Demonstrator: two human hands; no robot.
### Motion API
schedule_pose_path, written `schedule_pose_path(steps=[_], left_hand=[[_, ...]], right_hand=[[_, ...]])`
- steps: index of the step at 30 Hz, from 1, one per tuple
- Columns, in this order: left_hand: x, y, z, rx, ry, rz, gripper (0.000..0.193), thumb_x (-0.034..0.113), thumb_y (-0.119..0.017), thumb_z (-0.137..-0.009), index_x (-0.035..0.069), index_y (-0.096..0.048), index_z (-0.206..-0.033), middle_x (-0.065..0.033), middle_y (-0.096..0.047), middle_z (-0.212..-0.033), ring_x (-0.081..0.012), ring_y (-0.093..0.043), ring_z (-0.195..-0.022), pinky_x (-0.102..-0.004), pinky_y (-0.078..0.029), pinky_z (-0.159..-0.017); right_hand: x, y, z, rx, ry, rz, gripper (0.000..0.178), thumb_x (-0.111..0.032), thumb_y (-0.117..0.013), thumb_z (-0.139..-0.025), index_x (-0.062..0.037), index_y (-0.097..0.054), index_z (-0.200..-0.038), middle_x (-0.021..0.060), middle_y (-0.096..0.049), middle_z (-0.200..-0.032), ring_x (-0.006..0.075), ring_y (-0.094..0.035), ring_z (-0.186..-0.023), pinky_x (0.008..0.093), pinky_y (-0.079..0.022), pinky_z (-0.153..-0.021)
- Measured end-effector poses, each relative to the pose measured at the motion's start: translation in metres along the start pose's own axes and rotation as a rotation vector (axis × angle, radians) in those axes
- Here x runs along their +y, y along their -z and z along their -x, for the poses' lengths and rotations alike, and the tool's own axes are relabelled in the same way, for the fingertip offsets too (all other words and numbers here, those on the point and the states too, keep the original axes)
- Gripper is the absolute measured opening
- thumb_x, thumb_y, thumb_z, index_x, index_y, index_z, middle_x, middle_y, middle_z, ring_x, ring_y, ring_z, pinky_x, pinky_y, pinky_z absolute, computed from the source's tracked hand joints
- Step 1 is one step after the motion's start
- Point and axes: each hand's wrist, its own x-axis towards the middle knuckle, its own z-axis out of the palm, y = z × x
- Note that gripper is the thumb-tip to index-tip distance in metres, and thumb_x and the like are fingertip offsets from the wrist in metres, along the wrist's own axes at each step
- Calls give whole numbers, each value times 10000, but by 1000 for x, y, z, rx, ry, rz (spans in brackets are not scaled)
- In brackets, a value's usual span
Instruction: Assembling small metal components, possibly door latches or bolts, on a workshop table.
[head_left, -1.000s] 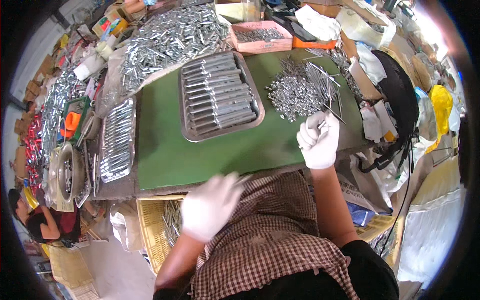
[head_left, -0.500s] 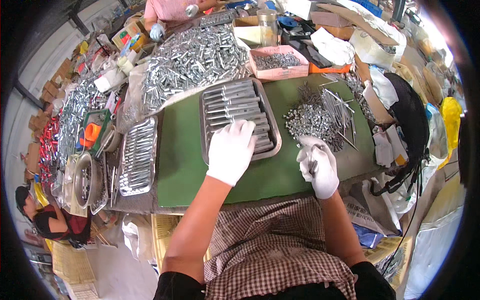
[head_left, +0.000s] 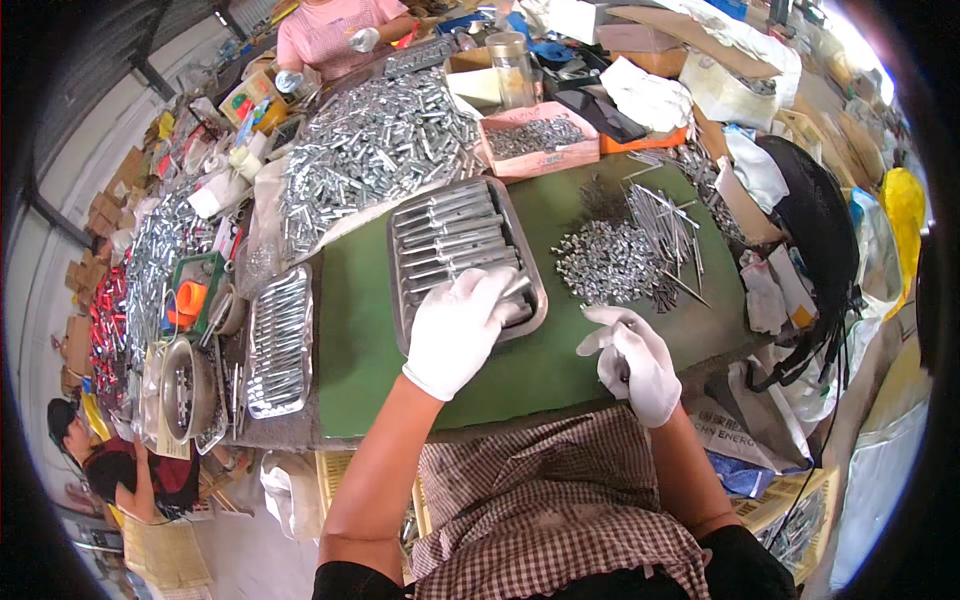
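Note:
My left hand (head_left: 458, 335), in a white glove, reaches over the near part of a grey metal tray (head_left: 541, 290). Its fingers are bent around the end of a metal tube, mostly hidden beneath them. More silvery metal tubes (head_left: 455, 235) lie side by side across the tray. My gloved right hand (head_left: 640, 368) hovers at the near side of a heap of small metal pieces (head_left: 605, 262). Its lower fingers are curled in and the forefinger stands away from them. Something dark shows within the curl, too small to name. Long thin metal pins (head_left: 665, 228) lie beside the heap.
A green mat (head_left: 350, 340) lies under the tray. Left of it stands a silvery tray of metal parts (head_left: 280, 345). Behind are a large pile of metal tubes (head_left: 375, 135) and a pink box of small parts (head_left: 540, 140). Across the table another person (head_left: 335, 40) wears gloves.
The whole view has shifted a little. My right hand has drawn slightly nearer to me, away from the heap, and its forefinger is more apart. My left hand stays at the tray's tubes.

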Motion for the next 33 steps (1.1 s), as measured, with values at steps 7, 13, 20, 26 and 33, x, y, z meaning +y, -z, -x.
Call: schedule_pose_path(steps=[7,13,20,26,33], left_hand=[[75,-9,-10,-242,-133,-108,296,267,-704,-815,99,-592,-1031,-62,-550,-893,-217,-620,-730,-347,-523,-597],[67,-3,6,-238,-125,34,251,268,-717,-801,109,-612,-965,-59,-577,-823,-241,-622,-716,-356,-502,-607],[66,-3,16,-179,-99,135,334,242,-722,-804,157,-641,-1117,-42,-570,-766,-234,-625,-705,-361,-506,-609],[64,-6,23,-176,-52,229,300,173,-692,-827,200,-653,-1123,-45,-553,-721,-227,-606,-642,-353,-493,-572],[66,-11,25,-124,-13,249,279,157,-697,-818,218,-652,-1086,-46,-548,-695,-243,-594,-595,-365,-483,-544]], right_hand=[[-11,2,4,26,-52,34,473,-351,-431,-1041,29,-533,-1304,83,-681,-906,27,-472,-480,179,-351,-421],[-12,11,9,-38,-166,57,493,-378,-449,-1028,50,-585,-1230,71,-657,-814,37,-454,-478,190,-321,-406],[-12,12,11,41,-193,370,264,-266,-579,-964,-16,-652,-921,6,-637,-730,66,-511,-602,237,-420,-568],[-1,14,9,-17,57,396,103,-119,-623,-928,-22,-641,-957,12,-640,-781,71,-558,-698,234,-462,-652],[-8,13,8,-44,75,458,106,-60,-590,-918,-2,-614,-1003,31,-649,-835,68,-534,-715,224,-438,-653]])
